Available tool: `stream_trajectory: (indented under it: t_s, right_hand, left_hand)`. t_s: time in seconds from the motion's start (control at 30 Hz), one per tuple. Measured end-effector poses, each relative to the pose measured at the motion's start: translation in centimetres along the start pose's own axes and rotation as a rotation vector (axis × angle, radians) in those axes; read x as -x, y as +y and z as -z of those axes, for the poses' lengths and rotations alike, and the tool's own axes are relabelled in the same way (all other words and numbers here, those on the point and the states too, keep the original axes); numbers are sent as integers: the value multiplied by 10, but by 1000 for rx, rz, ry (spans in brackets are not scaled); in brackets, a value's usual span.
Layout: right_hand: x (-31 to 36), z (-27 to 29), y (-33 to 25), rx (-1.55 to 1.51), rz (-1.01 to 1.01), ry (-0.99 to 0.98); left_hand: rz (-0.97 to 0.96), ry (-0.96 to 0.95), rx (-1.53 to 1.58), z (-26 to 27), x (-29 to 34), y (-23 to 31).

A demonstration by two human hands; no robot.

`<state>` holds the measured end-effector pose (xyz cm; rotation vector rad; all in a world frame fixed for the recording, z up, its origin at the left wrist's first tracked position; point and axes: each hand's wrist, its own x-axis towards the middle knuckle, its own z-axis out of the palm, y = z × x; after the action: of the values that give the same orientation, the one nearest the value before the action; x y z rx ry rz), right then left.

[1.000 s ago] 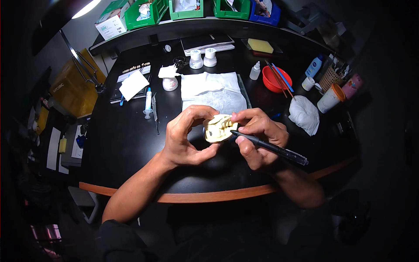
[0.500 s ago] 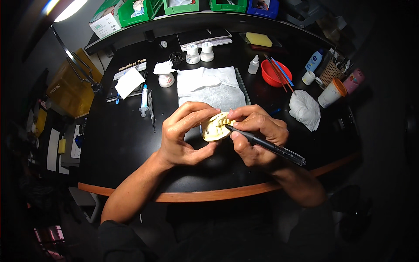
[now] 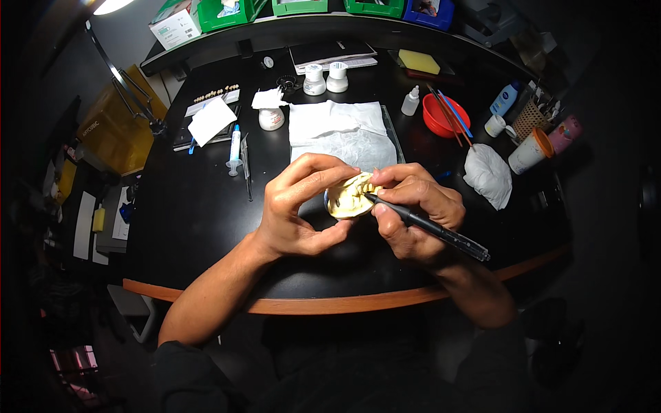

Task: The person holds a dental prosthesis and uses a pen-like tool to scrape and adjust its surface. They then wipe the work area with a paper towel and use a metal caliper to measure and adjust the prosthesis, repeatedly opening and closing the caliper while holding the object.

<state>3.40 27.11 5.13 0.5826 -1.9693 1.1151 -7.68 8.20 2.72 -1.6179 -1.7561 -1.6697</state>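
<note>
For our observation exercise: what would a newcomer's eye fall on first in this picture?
First, the pale yellow dental cast at the centre, gripped by the left hand while the right hand sets a black pen-like tool to it. Next, the white cloth behind, and the red bowl at back right.

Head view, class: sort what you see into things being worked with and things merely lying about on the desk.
In use:
left hand
right hand
pale yellow plaster dental cast
slim black pen-shaped tool

Lying about:
red plastic bowl
white paper towel
two small white jars
blue-tipped syringe
crumpled white cloth
</note>
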Motion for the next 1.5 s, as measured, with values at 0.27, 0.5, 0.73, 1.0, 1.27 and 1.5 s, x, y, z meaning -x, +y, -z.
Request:
stream_trajectory:
  t_s: [0.27,0.5,0.73,1.0,1.27,1.5]
  right_hand:
    - [0,-1,2,8,16,-2]
    - [1,2,-1,20,27,-9]
    - [-1,-1,-1,16,-7,-10]
    - [5,0,1,-64,-84,4]
    - [6,4,1,-195,-158,85]
    - [-4,16,23,101,-288,185]
  left_hand:
    - [-10,-7,-26,2,1,0]
    - [-33,-5,-28,0,-1,1]
    - [-38,0,-38,2,0,-1]
    - [-54,0,-37,1,0,-2]
    - [-93,-65,-115,6,-3,5]
    - [-125,-73,-175,11,-3,12]
